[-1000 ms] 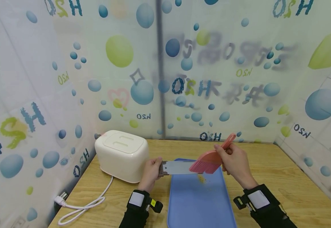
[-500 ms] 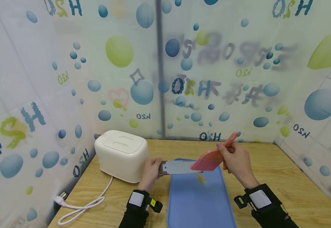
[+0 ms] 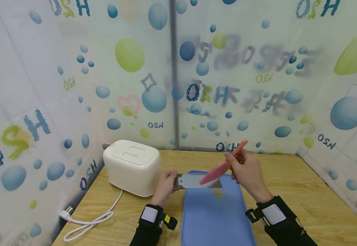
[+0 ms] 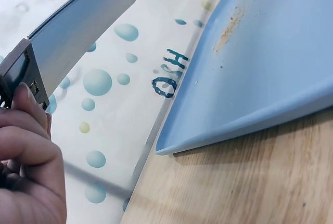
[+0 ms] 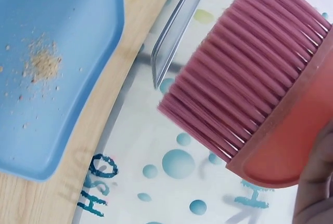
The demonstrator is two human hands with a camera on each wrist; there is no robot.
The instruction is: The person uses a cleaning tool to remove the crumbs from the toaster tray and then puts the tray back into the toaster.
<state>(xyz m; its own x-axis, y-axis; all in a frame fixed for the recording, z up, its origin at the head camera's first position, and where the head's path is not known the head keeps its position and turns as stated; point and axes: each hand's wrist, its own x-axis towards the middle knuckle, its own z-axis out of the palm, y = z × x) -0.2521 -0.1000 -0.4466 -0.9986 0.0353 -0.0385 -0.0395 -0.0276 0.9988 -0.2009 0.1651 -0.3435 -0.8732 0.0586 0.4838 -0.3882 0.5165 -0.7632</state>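
Note:
My left hand (image 3: 165, 186) pinches the grey end of a flat metal crumb tray (image 3: 194, 181), held level above the blue tray (image 3: 215, 218). In my right hand (image 3: 248, 172) is a pink brush (image 3: 216, 172), gripped at its handle, the handle pointing up and right. Its bristles (image 5: 244, 63) overlap the metal crumb tray in the head view. A small heap of tan crumbs (image 5: 44, 64) lies on the blue tray below, with loose bits scattered around it. From the left wrist, the fingers (image 4: 31, 135) show curled against the crumb tray's grey end.
A white toaster (image 3: 132, 167) with a closed lid stands left of my left hand. Its white cord (image 3: 104, 217) lies looped on the wooden table (image 3: 304, 201), the plug (image 3: 65, 214) near the left edge. A patterned sheet (image 3: 249, 85) walls the table at the back and sides.
The brush has moved left along the crumb tray and turned more edge-on, uncovering the tray's right end. My right hand has shifted left with it. The left hand stays nearly in place.

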